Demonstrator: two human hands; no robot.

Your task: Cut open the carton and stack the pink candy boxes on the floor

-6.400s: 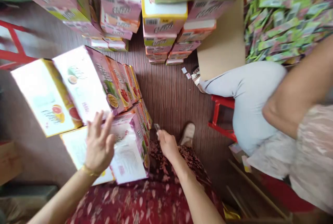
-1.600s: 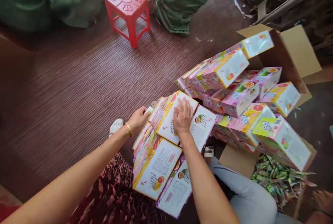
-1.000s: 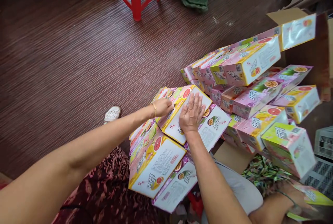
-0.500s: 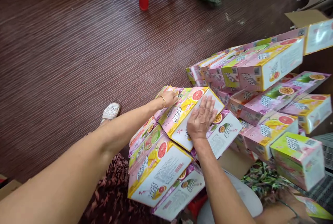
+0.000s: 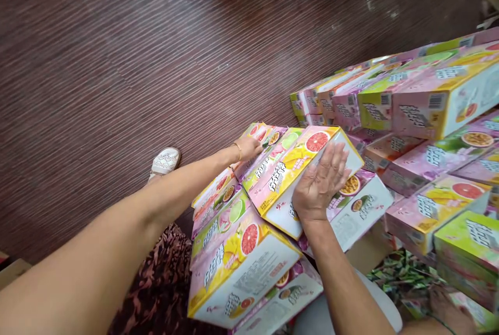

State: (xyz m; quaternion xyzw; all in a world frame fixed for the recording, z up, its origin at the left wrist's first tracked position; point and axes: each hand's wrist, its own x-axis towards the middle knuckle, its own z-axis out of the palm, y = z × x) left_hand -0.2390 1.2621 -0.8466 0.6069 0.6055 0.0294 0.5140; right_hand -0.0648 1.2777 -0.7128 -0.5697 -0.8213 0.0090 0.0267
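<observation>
Box (image 5: 290, 174) tilted up more, between right hand (image 5: 322, 182), left hand (image 5: 249, 147).

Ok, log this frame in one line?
left hand: gripping far end of the yellow-pink box | right hand: flat on its white face | floor: brown

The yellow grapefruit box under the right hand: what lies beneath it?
The yellow box under the right hand rests tilted on a purple box and more boxes at its left. Their covered parts cannot be seen.
</observation>
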